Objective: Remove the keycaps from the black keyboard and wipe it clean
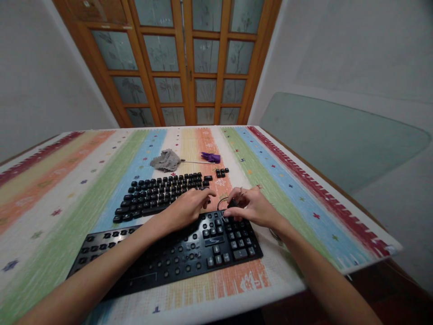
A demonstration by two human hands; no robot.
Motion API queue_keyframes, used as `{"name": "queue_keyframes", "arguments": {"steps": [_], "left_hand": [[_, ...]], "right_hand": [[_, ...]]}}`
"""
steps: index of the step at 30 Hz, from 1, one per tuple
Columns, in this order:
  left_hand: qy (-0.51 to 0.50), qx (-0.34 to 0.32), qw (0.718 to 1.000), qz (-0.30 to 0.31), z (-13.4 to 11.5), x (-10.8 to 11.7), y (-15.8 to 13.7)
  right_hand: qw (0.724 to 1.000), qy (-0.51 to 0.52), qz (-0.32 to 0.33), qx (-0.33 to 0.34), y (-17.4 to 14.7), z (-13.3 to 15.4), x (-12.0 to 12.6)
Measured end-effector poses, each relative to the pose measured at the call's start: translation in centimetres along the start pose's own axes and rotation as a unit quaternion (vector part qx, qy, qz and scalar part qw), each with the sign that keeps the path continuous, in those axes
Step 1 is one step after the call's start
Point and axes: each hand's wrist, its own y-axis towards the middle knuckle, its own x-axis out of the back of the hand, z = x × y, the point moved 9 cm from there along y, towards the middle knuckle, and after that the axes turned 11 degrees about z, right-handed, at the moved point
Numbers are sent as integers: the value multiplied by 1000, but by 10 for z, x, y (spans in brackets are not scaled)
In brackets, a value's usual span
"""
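A black keyboard (182,246) lies on the table in front of me, with many keycaps off and their switch posts bare. Letter and number caps are gone. The arrow and number-pad keys still sit on it. My left hand (189,203) hovers over its back edge, index finger extended and the others loosely bent, nothing visibly held. At the upper right corner my right hand (248,206) has thumb and fingers closed around a small black piece (232,204), mostly hidden. A thin dark wire curves beside those fingers. Removed black keycaps (162,192) stand in rows behind the keyboard.
Several more loose keycaps (221,172) form a small group at the right of the rows. Farther back lie a crumpled grey cloth (165,160), a thin rod and a purple item (211,157). The striped tablecloth (284,180) covers the table, whose front edge is near me.
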Motion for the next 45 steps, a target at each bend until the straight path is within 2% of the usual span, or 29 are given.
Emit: {"name": "queue_keyframes", "arguments": {"steps": [2,5,13,21,23,30,33,39,45], "left_hand": [[-38,-18,999,-2,-9,-4,-13],[-57,-12,998,3,-18,-9,-25],[-65,8,998,18,-25,-27,-27],[-67,10,998,-11,-29,-30,-29],[-75,9,997,-14,-29,-30,-30],[-83,14,996,-23,-26,-29,-32],[-88,14,996,-24,-26,-29,-32],[-89,26,996,-16,-24,-31,-32],[-109,33,993,-31,-22,-26,-31]], "right_hand": [[1000,0,2,5,1,0,-3],[1000,12,5,9,2,-1,-7],[999,30,-4,24,3,-2,-16],[993,-100,20,57,5,9,-29],[992,-112,32,58,5,11,-29],[991,-128,7,27,8,6,-19],[994,-103,-12,19,12,0,-20],[996,84,-28,-31,18,-28,-19],[992,112,-52,-24,14,-24,-10]]}}
